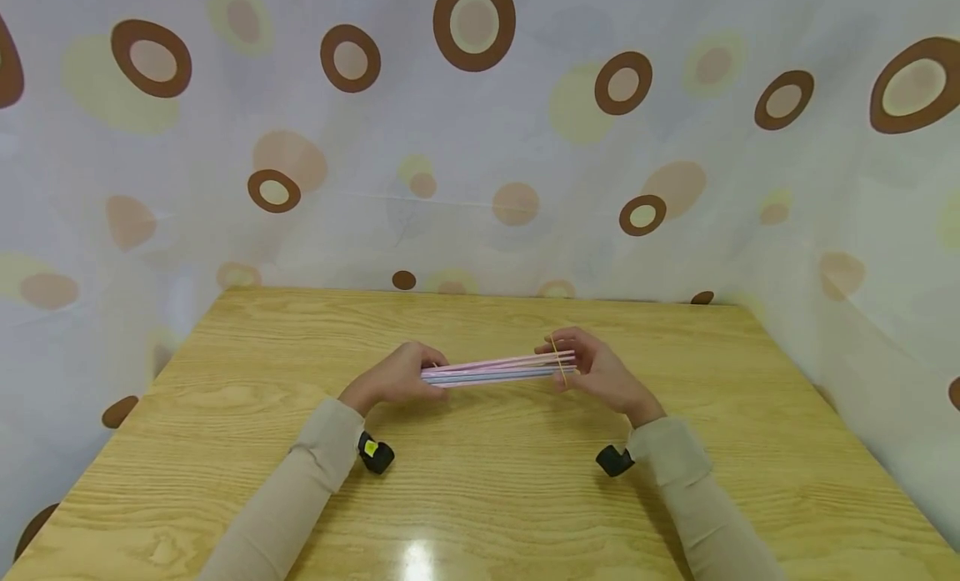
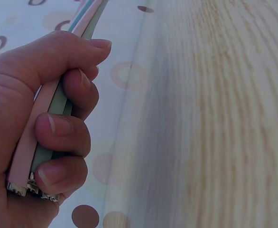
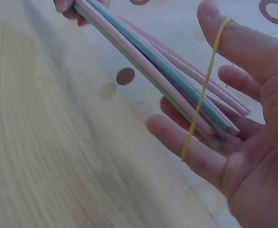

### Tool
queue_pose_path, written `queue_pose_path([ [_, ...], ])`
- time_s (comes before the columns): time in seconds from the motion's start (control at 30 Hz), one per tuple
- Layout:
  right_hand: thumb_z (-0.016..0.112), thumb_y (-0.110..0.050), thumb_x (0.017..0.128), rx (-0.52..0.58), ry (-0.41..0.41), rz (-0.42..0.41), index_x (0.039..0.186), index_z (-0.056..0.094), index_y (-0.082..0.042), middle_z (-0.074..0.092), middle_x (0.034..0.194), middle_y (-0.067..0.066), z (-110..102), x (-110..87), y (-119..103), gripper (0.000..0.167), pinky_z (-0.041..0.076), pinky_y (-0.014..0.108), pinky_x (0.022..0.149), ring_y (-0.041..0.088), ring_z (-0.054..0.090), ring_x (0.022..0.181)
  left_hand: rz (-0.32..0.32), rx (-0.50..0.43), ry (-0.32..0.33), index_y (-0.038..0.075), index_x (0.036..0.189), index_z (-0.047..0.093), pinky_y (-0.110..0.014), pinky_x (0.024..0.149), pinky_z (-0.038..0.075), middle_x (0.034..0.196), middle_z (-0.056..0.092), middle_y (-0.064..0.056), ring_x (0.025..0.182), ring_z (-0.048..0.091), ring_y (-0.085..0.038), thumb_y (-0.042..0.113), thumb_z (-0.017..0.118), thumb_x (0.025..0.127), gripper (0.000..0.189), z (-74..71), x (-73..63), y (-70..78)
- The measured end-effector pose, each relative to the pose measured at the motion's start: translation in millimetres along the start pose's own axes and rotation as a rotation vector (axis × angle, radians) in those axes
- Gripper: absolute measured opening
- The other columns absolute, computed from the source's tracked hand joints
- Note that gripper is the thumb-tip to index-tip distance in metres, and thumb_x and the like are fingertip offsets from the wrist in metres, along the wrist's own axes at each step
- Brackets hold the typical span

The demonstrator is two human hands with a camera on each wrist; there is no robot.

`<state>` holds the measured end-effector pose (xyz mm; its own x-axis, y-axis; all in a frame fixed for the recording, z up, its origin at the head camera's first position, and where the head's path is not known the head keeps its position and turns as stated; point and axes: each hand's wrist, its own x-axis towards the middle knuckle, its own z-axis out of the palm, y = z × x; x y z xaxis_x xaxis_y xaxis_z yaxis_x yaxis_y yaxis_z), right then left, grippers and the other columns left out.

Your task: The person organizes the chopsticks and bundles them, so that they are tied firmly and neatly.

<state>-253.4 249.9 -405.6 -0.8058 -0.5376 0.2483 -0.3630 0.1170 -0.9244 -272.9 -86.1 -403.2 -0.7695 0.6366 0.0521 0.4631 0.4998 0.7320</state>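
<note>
Two bare hands face each other over the table, and we see a bundle of slender pastel sticks (image 1: 495, 373) spanning the gap between them. Our left hand (image 1: 401, 374) is closed firmly, its fingers curled round one end of the bundle; the left wrist view shows pink and green sticks with shiny metal ends poking out below the little finger. Our right hand (image 1: 600, 374) is spread wide, thumb and fingers apart, with a thin yellow rubber band (image 3: 204, 89) stretched taut between them. Pink, blue and green stick ends reach past that band towards the palm; we cannot tell whether the loop goes all the way round them.

Beige sleeves (image 1: 300, 481) cover both forearms, and a small black device (image 1: 380, 458) sits at each wrist. On the left one we notice a yellow patch (image 1: 371, 448), too small for us to read. Beneath us lies the wood-grain table (image 1: 480, 498), and beyond it hangs a pale sheet (image 1: 450, 131) printed with brown rings and soft yellow and peach spots.
</note>
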Motion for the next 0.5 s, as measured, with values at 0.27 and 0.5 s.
queue_pose_path([
  [0.27,0.069,0.005,0.084,-0.091,0.051,-0.005,0.125,0.048,0.008,0.059,0.125,0.026,13.9,3.6,-3.7,0.046,0.055,0.029,0.074,0.009,0.065,0.097,0.019,-0.01,-0.007,0.005,0.097,0.071,-0.025,0.067,0.045,0.085,0.068,-0.002,0.071,0.053,-0.011,0.013,0.077,0.077,0.023,0.7,0.3,-0.7],
  [0.5,0.068,-0.002,0.087,0.042,0.063,0.013,0.125,0.048,0.002,0.066,0.121,0.003,12.7,2.0,0.1,0.043,0.057,0.038,0.072,0.014,0.068,0.097,0.051,-0.05,-0.024,0.004,0.097,0.071,-0.024,0.066,0.044,0.084,0.067,-0.002,0.07,0.052,-0.01,0.013,0.078,0.077,0.023,1.1,0.1,0.0],
])
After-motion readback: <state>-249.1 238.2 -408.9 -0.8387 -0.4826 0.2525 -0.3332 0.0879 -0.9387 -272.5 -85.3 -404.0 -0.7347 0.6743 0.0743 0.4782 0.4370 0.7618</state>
